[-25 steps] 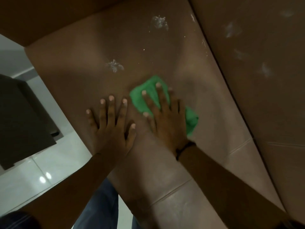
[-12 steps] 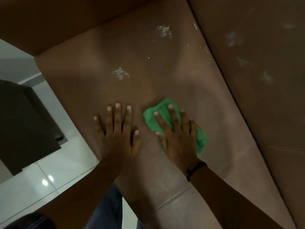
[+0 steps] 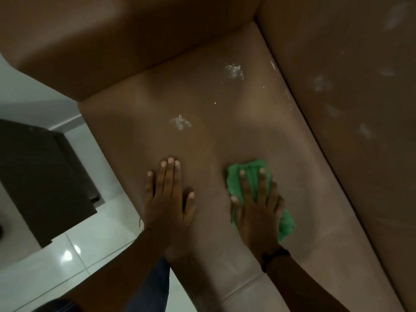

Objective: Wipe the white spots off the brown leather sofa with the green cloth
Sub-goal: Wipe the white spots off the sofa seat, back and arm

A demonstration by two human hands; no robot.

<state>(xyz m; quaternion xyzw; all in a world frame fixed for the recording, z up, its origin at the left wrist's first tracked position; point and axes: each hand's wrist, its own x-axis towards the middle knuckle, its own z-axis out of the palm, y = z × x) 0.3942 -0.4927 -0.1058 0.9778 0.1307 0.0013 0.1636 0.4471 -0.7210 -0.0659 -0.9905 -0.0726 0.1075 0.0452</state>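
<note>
On the near part of the sofa seat (image 3: 225, 136), the green cloth (image 3: 249, 174) lies bunched flat under my right hand (image 3: 256, 212). My fingers are spread and pressed down on it rather than curled around it; green shows beyond my fingertips on the far side and again at the right of my palm, near the wrist. A dark band (image 3: 273, 255) circles that wrist.

My left hand (image 3: 167, 203) is just to the left of the cloth, not touching it. It rests palm down on the bare leather with the fingers straight and close together and the thumb out to the right, holding nothing.

Farther up the seat from my left hand sits one white spot (image 3: 180, 123), a small rough splash. Another white spot (image 3: 234, 71) lies farther still and to the right, close to the far corner of the seat, with a few tiny flecks scattered between and around them. More pale smears (image 3: 322, 83) mark the brown cushion (image 3: 351, 154) rising along the right side, several of them blurred and faint.

Left of the sofa is glossy pale tiled floor (image 3: 56, 255), with a dark boxy piece of furniture (image 3: 38, 176) standing on it.
</note>
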